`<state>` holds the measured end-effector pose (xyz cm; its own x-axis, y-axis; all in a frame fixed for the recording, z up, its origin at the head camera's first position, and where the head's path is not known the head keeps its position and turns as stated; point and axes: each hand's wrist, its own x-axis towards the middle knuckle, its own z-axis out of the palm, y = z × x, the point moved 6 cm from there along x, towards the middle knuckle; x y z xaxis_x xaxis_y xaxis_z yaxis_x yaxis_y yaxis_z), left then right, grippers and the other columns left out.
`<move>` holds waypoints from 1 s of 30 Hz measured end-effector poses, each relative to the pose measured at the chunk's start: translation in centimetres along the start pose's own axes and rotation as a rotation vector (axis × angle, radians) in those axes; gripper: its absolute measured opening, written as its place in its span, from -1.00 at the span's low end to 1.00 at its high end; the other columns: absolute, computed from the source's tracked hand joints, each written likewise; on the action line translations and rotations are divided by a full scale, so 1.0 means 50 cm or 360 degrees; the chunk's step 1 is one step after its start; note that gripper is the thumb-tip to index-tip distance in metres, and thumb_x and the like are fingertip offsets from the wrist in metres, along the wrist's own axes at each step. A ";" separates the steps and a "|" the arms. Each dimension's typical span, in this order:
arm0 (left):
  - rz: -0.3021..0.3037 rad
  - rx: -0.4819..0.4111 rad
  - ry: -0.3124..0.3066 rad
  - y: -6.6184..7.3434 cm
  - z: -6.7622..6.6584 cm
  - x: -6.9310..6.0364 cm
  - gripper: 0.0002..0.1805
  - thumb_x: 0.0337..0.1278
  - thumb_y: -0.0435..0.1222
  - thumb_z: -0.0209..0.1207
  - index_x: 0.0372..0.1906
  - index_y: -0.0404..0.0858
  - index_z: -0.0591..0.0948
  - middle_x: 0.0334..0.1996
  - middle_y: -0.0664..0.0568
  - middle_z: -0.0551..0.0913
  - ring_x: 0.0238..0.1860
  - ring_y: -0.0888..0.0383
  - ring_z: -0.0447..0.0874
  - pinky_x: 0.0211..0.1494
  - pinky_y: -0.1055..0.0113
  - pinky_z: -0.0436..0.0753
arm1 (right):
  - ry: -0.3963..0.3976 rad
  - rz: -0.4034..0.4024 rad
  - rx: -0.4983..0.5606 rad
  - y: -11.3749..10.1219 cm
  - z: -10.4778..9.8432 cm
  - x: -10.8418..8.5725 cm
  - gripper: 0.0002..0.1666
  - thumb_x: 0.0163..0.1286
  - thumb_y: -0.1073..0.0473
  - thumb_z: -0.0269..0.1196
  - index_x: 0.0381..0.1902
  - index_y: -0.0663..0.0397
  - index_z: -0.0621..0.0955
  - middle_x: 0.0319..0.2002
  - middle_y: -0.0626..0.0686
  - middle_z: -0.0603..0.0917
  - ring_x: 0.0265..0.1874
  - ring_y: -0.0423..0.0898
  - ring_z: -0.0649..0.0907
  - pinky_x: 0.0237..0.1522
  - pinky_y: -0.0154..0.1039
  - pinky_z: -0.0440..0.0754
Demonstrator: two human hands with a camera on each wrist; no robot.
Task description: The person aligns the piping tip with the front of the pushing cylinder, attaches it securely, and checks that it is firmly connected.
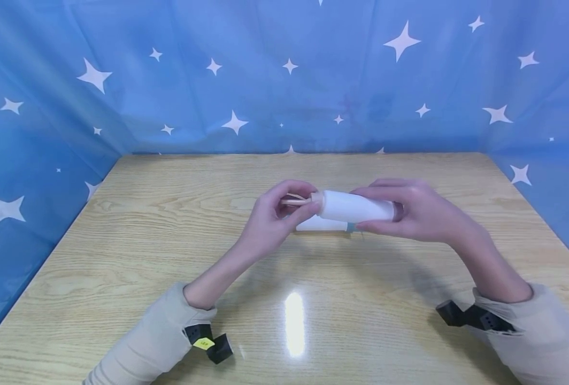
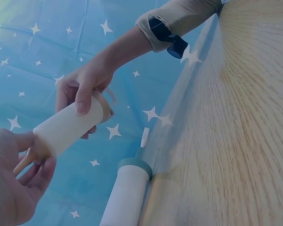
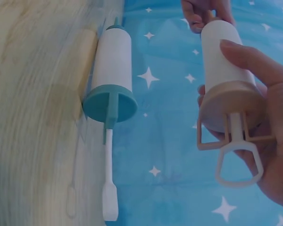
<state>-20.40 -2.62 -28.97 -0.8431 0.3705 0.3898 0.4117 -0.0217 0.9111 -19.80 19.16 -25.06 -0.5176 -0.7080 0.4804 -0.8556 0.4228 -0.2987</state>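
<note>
My right hand point(image 1: 416, 211) grips the white barrel of a large plunger syringe point(image 1: 354, 207), held nearly level above the table. My left hand point(image 1: 272, 216) pinches its beige nozzle end point(image 2: 43, 147). In the right wrist view, the syringe's beige end plate point(image 3: 233, 99) has finger loops, and a pale ring handle point(image 3: 239, 183) sticks out of it. Behind it on the table lies a second syringe point(image 1: 320, 224), white with teal ends. Its teal end plate point(image 3: 96, 106) and white plunger point(image 3: 109, 188) show in the right wrist view.
Both syringes are over a wood-grain table point(image 1: 169, 240). A blue curtain with white stars point(image 1: 265, 80) stands around the back and sides. Black devices are strapped on both sleeves point(image 1: 156, 326). A bright reflection shines near the front.
</note>
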 end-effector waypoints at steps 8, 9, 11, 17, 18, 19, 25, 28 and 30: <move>-0.0088 0.0025 -0.0012 -0.003 0.001 -0.001 -0.73 0.33 -0.31 0.30 0.08 -0.24 0.63 -0.03 -0.06 0.61 -0.03 0.08 0.74 -0.01 0.20 0.75 | -0.0032 0.0033 0.0010 0.002 0.008 -0.001 -0.40 0.05 0.13 0.60 0.09 0.05 0.71 -0.15 -0.10 0.74 -0.36 -0.27 0.62 -0.49 -0.47 0.58; -0.0076 0.0021 -0.0010 -0.001 0.001 0.000 -0.73 0.33 -0.32 0.30 0.08 -0.24 0.64 -0.02 -0.06 0.61 -0.04 0.08 0.74 -0.01 0.20 0.75 | -0.0028 0.0031 0.0014 0.001 0.007 -0.001 -0.40 0.06 0.12 0.60 0.09 0.06 0.71 -0.15 -0.10 0.74 -0.37 -0.27 0.62 -0.49 -0.48 0.58; -0.0051 0.0012 -0.0006 0.001 0.001 0.000 -0.73 0.31 -0.34 0.31 0.07 -0.25 0.64 -0.02 -0.05 0.62 -0.04 0.08 0.73 0.01 0.21 0.75 | -0.0025 0.0025 0.0021 0.000 0.006 -0.001 -0.40 0.03 0.15 0.61 0.09 0.06 0.71 -0.16 -0.10 0.74 -0.37 -0.27 0.62 -0.50 -0.48 0.57; 0.0036 0.0013 0.0018 0.004 -0.001 0.000 -0.70 0.22 -0.43 0.36 0.04 -0.31 0.65 -0.01 -0.04 0.65 -0.07 0.09 0.73 0.07 0.23 0.72 | -0.0036 0.0031 0.0014 0.001 0.006 -0.001 -0.33 -0.08 0.24 0.63 0.08 0.06 0.71 -0.15 -0.09 0.74 -0.34 -0.27 0.63 -0.49 -0.48 0.59; 0.0045 0.0021 0.0023 0.005 -0.001 0.000 -0.69 0.20 -0.43 0.37 0.04 -0.30 0.66 -0.02 -0.03 0.65 -0.08 0.11 0.73 0.07 0.23 0.72 | -0.0035 0.0035 0.0008 0.001 0.006 -0.001 -0.33 -0.09 0.24 0.63 0.08 0.06 0.71 -0.15 -0.09 0.74 -0.34 -0.27 0.64 -0.48 -0.48 0.59; 0.0050 0.0029 0.0027 0.006 -0.001 0.000 -0.69 0.20 -0.43 0.37 0.04 -0.30 0.66 -0.03 -0.01 0.65 -0.08 0.12 0.73 0.06 0.23 0.73 | -0.0034 0.0038 0.0003 0.001 0.006 -0.001 -0.32 -0.09 0.24 0.64 0.08 0.05 0.71 -0.14 -0.09 0.74 -0.33 -0.26 0.64 -0.47 -0.48 0.59; 0.0082 0.0068 0.0035 0.009 -0.002 0.000 -0.70 0.17 -0.44 0.39 0.02 -0.29 0.68 -0.05 0.02 0.66 -0.10 0.15 0.74 0.05 0.18 0.74 | -0.0015 0.0052 -0.0001 -0.001 0.003 0.001 -0.34 -0.07 0.24 0.63 0.08 0.03 0.72 -0.13 -0.09 0.75 -0.30 -0.24 0.65 -0.41 -0.45 0.60; 0.0091 0.0075 0.0037 0.010 -0.002 0.000 -0.69 0.16 -0.46 0.39 0.02 -0.30 0.69 -0.05 -0.01 0.66 -0.09 0.14 0.75 0.04 0.21 0.74 | -0.0010 0.0052 0.0001 -0.002 0.002 0.001 -0.35 -0.05 0.22 0.62 0.08 0.03 0.72 -0.12 -0.08 0.75 -0.30 -0.23 0.65 -0.40 -0.44 0.61; 0.0093 0.0073 0.0034 0.011 -0.002 0.000 -0.69 0.15 -0.47 0.39 0.02 -0.31 0.69 -0.05 -0.02 0.66 -0.09 0.14 0.75 0.03 0.23 0.74 | -0.0015 0.0057 -0.0003 -0.001 0.002 0.000 -0.35 -0.05 0.22 0.63 0.08 0.03 0.72 -0.12 -0.09 0.75 -0.30 -0.24 0.65 -0.41 -0.45 0.60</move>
<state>-20.22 -2.70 -28.45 -0.8240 0.3499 0.4456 0.4756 -0.0001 0.8796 -19.75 19.07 -25.12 -0.5476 -0.6979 0.4616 -0.8367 0.4489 -0.3138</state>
